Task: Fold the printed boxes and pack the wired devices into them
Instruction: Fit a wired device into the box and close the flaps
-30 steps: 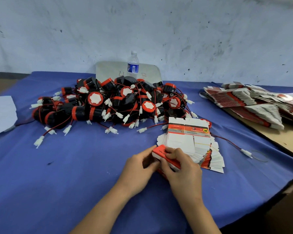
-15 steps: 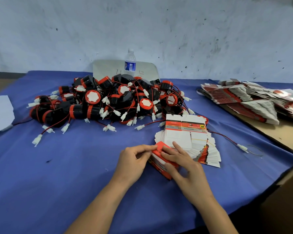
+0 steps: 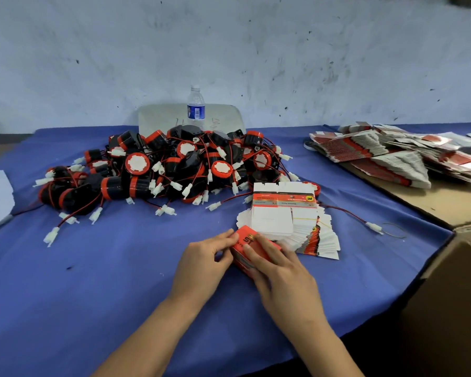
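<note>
Since a half-second earlier, right hand [image 3: 282, 278] is flattening its fingers across the red box [image 3: 253, 248] (likely steadying it); left hand [image 3: 201, 263] is pinching its end, probably tucking.

Blue-clothed table [image 3: 120, 268] carries a heap of wired devices [image 3: 174, 170], flat boxes [image 3: 283, 221] (stacked), water bottle [image 3: 195, 108].
</note>
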Demonstrator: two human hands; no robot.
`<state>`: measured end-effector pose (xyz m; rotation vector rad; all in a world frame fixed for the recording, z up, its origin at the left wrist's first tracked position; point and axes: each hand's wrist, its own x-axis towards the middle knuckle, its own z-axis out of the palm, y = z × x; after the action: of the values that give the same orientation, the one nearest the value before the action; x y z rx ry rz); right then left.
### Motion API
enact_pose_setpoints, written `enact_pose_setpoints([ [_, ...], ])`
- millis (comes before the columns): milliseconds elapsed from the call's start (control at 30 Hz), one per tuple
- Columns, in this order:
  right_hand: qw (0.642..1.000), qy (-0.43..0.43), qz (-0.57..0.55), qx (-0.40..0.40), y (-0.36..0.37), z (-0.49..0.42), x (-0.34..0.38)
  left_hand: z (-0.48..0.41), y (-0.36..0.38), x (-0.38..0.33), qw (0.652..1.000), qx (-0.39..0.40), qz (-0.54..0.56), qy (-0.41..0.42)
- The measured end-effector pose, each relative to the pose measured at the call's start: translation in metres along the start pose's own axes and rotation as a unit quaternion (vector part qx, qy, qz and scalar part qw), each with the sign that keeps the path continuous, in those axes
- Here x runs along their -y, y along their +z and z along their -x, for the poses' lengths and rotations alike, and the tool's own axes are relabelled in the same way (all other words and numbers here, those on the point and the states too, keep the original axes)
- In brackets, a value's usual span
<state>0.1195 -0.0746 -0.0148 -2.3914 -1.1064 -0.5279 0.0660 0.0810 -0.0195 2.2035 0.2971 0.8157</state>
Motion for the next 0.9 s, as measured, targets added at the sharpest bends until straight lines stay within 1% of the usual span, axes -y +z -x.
enact_pose_setpoints([
  [67,0.997,0.017,-0.068,0.027,0.004,0.001,-0.003,0.003,-0.004,0.003,0.993,0.024,-0.109,0.037],
  [100,0.995,0.018,-0.098,0.014,0.006,0.002,-0.003,0.006,-0.005,0.004,0.983,0.049,-0.166,0.052],
  [133,0.992,0.019,-0.125,-0.022,0.007,0.003,-0.002,0.008,-0.006,0.002,0.973,0.075,-0.207,0.075],
  [200,0.97,0.055,-0.216,-0.097,0.003,0.002,0.002,0.008,-0.005,0.0,0.96,0.098,-0.211,0.156],
  [233,0.949,0.085,-0.284,-0.107,-0.002,0.003,0.003,0.008,-0.005,0.0,0.956,0.09,-0.197,0.195],
  [267,0.927,0.1,-0.348,-0.101,-0.007,0.003,0.002,0.009,-0.005,-0.001,0.958,0.077,-0.179,0.21],
  [300,0.912,0.095,-0.391,-0.08,-0.013,0.004,-0.002,0.009,-0.004,-0.002,0.964,0.069,-0.153,0.208],
  [333,0.907,0.074,-0.412,-0.04,-0.018,0.005,-0.005,0.011,-0.005,-0.002,0.975,0.073,-0.11,0.179],
  [400,0.916,0.043,-0.396,0.043,-0.023,0.007,-0.008,0.013,-0.005,-0.004,0.987,0.115,-0.031,0.104],
  [433,0.926,0.047,-0.37,0.062,-0.022,0.007,-0.008,0.014,-0.005,-0.005,0.988,0.133,0.0,0.077],
  [467,0.934,0.06,-0.347,0.062,-0.021,0.007,-0.008,0.014,-0.005,-0.007,0.988,0.139,0.01,0.066],
  [533,0.932,0.08,-0.351,0.051,-0.022,0.007,-0.009,0.013,-0.005,-0.016,0.986,0.153,0.028,0.057],
  [567,0.922,0.087,-0.375,0.05,-0.025,0.007,-0.013,0.013,-0.005,-0.02,0.984,0.166,0.042,0.05],
  [633,0.888,0.103,-0.445,0.054,-0.032,0.009,-0.021,0.01,-0.007,-0.032,0.974,0.213,0.065,0.03],
  [700,0.852,0.114,-0.51,0.018,-0.041,0.008,-0.024,0.001,-0.011,-0.053,0.963,0.26,0.069,0.017],
  [733,0.82,0.122,-0.558,-0.022,-0.044,0.007,-0.025,-0.007,-0.013,-0.067,0.963,0.26,0.071,0.02],
  [767,0.768,0.137,-0.622,-0.071,-0.046,0.005,-0.025,-0.017,-0.014,-0.083,0.97,0.233,0.07,0.028],
  [800,0.683,0.165,-0.701,-0.119,-0.045,0.003,-0.029,-0.029,-0.014,-0.102,0.979,0.182,0.082,0.032],
  [833,0.586,0.205,-0.769,-0.15,-0.046,0.001,-0.032,-0.043,-0.012,-0.124,0.986,0.124,0.108,0.04],
  [867,0.514,0.25,-0.804,-0.165,-0.045,0.002,-0.034,-0.055,-0.007,-0.148,0.985,0.078,0.14,0.069],
  [900,0.463,0.291,-0.82,-0.165,-0.042,0.001,-0.035,-0.065,-0.002,-0.177,0.98,0.052,0.153,0.117],
])
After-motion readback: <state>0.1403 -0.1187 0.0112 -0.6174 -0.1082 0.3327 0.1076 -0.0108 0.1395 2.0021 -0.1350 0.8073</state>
